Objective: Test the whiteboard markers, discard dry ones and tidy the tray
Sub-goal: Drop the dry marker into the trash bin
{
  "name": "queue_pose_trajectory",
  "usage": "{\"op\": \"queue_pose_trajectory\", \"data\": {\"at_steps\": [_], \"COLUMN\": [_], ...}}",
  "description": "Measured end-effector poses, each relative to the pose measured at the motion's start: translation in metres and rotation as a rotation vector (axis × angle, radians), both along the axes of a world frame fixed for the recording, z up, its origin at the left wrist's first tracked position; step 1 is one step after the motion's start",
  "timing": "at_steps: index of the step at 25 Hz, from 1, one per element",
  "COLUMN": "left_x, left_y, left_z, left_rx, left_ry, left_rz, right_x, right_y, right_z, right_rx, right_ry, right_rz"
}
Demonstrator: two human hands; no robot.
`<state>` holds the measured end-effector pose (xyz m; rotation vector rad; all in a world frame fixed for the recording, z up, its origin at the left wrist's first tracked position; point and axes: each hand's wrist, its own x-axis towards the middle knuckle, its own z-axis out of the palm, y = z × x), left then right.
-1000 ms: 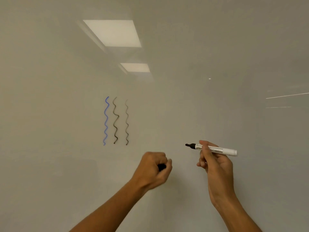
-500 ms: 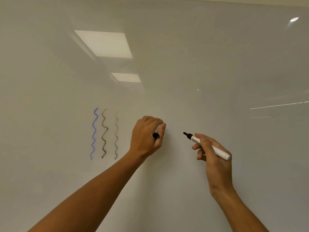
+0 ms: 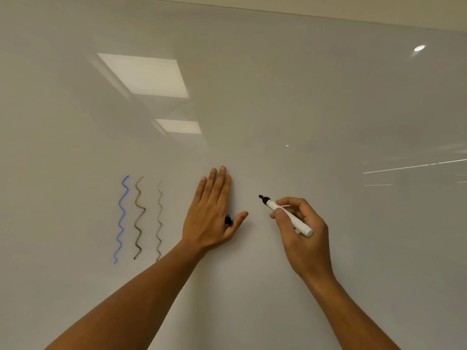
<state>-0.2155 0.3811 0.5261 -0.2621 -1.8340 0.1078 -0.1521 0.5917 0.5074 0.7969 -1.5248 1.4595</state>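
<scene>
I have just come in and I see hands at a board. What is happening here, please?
A person is testing markers on a whiteboard. The right hand holds an uncapped white marker, tip toward the board. The left hand lies flat on the board, with the black cap at its thumb. Three wavy test lines stand to the left.

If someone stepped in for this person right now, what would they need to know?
Left hand: flat against the whiteboard, fingers straight, black cap tucked by the thumb.
Right hand: grips the uncapped black marker, tip near the board, not plainly touching.
Done: three test squiggles, one blue, two black, the rightmost faintest.
Left: test this marker, recap it, discard dry ones, tidy the tray, which is out of view.
</scene>
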Motion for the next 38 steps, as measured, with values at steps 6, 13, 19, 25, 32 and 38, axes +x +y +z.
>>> {"op": "queue_pose_trajectory", "data": {"at_steps": [6,13,19,25,32,38], "left_x": [-0.004,-0.005,-0.007,-0.007,-0.007,-0.007], "left_y": [0.0,0.001,0.001,0.001,0.001,0.001], "left_z": [-0.001,-0.002,-0.002,-0.002,-0.002,-0.003], "left_rx": [-0.027,-0.028,-0.028,-0.032,-0.031,-0.027], "left_ry": [0.0,0.018,0.029,0.04,0.035,0.042], "left_rz": [0.093,0.1,0.099,0.1,0.116,0.107], "right_x": [-0.024,-0.041,-0.057,-0.065,-0.064,-0.055], "right_y": [-0.01,-0.012,-0.015,-0.016,-0.01,-0.016], "right_z": [0.004,0.004,0.006,-0.006,-0.022,-0.043], "right_rx": [-0.01,-0.056,-0.042,0.049,0.071,0.117], "right_ry": [0.054,0.083,0.086,0.113,0.132,0.186], "right_rz": [-0.065,-0.082,-0.137,-0.192,-0.263,-0.34]}}
